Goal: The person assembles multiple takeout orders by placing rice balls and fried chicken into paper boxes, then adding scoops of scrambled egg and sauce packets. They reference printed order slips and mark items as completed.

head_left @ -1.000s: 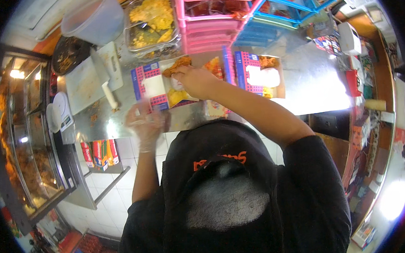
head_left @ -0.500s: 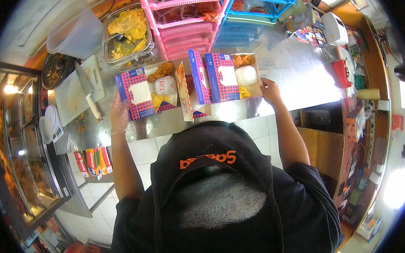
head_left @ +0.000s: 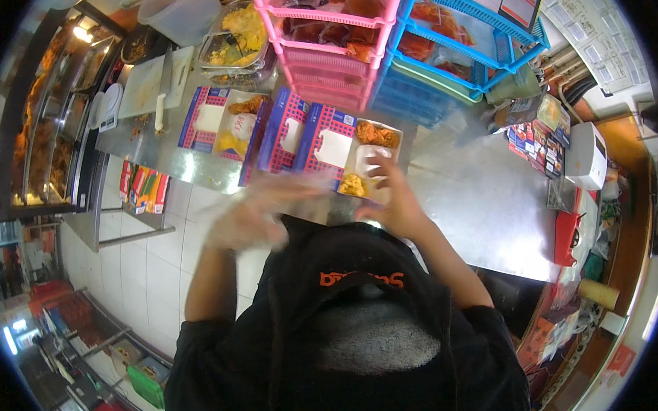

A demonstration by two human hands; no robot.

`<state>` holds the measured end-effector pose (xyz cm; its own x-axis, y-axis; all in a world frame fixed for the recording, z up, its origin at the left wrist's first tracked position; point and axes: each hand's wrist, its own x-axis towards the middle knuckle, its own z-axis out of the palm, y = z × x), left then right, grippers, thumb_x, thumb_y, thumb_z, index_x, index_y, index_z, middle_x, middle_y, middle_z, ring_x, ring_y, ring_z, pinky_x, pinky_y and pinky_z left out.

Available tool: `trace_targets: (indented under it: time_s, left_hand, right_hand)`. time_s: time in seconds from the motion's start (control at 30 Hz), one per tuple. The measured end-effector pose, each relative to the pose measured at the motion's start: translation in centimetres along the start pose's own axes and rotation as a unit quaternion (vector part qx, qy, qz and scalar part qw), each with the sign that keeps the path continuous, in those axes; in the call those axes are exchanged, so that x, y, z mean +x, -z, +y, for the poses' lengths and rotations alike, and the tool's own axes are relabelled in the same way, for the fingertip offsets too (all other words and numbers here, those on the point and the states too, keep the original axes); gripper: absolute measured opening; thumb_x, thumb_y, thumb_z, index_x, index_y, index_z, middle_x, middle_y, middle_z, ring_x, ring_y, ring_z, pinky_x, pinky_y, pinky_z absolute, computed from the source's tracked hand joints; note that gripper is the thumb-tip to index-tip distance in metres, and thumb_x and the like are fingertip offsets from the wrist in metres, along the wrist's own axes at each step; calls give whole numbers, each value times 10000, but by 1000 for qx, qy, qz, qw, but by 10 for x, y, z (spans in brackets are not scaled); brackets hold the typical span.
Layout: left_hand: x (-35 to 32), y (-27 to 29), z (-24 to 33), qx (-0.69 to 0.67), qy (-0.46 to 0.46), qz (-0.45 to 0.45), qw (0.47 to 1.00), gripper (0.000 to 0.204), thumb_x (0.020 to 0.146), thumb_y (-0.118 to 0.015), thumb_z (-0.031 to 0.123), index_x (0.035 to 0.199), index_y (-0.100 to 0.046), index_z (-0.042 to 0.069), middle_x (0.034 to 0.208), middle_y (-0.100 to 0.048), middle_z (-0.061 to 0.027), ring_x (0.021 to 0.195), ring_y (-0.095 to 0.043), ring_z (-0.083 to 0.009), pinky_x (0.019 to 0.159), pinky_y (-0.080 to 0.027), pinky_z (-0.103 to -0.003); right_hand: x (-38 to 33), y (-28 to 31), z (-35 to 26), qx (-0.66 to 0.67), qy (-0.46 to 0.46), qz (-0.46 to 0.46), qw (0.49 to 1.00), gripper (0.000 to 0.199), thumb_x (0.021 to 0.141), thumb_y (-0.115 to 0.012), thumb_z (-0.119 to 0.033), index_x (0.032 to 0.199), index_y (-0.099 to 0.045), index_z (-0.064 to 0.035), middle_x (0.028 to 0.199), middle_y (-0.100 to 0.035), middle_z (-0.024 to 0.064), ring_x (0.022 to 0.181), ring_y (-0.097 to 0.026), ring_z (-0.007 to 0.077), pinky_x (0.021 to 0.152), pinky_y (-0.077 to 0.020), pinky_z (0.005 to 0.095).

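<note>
Two open blue-and-pink meal boxes lie on the metal counter: a left box (head_left: 195,131) and a right box (head_left: 314,140). Fried chicken (head_left: 376,133), a white-wrapped rice portion (head_left: 365,160) and yellow food (head_left: 353,185) fill the right one; similar food is in the left. Between them stands another blue-and-pink carton panel (head_left: 276,135). My left hand (head_left: 250,214), in a clear plastic glove, hovers before the boxes, blurred, its fingers stretched toward the right and apart from the thumb. Over the near right corner of the right box, my bare right hand (head_left: 392,198) has its fingers spread, holding nothing.
Pink drawers (head_left: 329,85) and blue baskets (head_left: 412,87) with packed food stand behind. A knife (head_left: 162,95) lies on a cutting board (head_left: 138,85), near a clear tub of yellow food (head_left: 233,49). On the right are a white device (head_left: 586,156) and a red object (head_left: 568,237).
Both hands have come off the boxes' outer sides and moved inward and nearer to me. The view has turned, so the counter slants. The front flap between the boxes no longer stands out.
</note>
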<state>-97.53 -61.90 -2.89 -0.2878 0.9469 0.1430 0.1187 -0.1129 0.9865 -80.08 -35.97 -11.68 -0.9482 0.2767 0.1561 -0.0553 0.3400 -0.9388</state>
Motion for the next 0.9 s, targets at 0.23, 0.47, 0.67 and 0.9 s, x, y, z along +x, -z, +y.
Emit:
trace_targets:
  time_s: [0.23, 0.47, 0.67, 0.9]
  left_hand:
    - [11, -70, -11, -206, 193, -92, 955, 998, 925, -534, 728, 1599, -297, 31, 1654, -308, -179, 1520, -306, -324, 1251, -198, -447]
    - [-24, -108, -68, -5, 124, 61, 990, 661, 1060, -461, 506, 1525, -453, 36, 1591, -410, -165, 1512, -318, -327, 1242, -195, -444]
    - [-26, -115, -47, 79, 108, 24, 991, 625, 1074, -408, 497, 1484, -495, 35, 1546, -453, -207, 1476, -391, -348, 1208, -277, -416]
    - [-57, -112, -75, 282, 126, 46, 950, 599, 998, -563, 457, 1403, -564, 15, 1507, -504, -206, 1366, -509, -399, 1134, -404, -441]
  right_hand:
    - [-3, 39, 9, -151, 68, -245, 955, 117, 915, -700, -127, 935, -686, -13, 1069, -702, 179, 1038, -642, 344, 896, -522, 428]
    - [19, 73, 24, -104, 109, -45, 987, 112, 908, -691, -87, 943, -641, 6, 1228, -684, 176, 1063, -648, 366, 894, -525, 440]
    - [25, 41, 6, -184, 256, -243, 917, 215, 860, -752, -212, 939, -657, -35, 1216, -678, 133, 1163, -614, 315, 989, -488, 424]
    - [37, 35, 25, -183, 186, -294, 919, 95, 877, -690, -130, 844, -651, -50, 1126, -706, 105, 1125, -632, 300, 958, -505, 442]
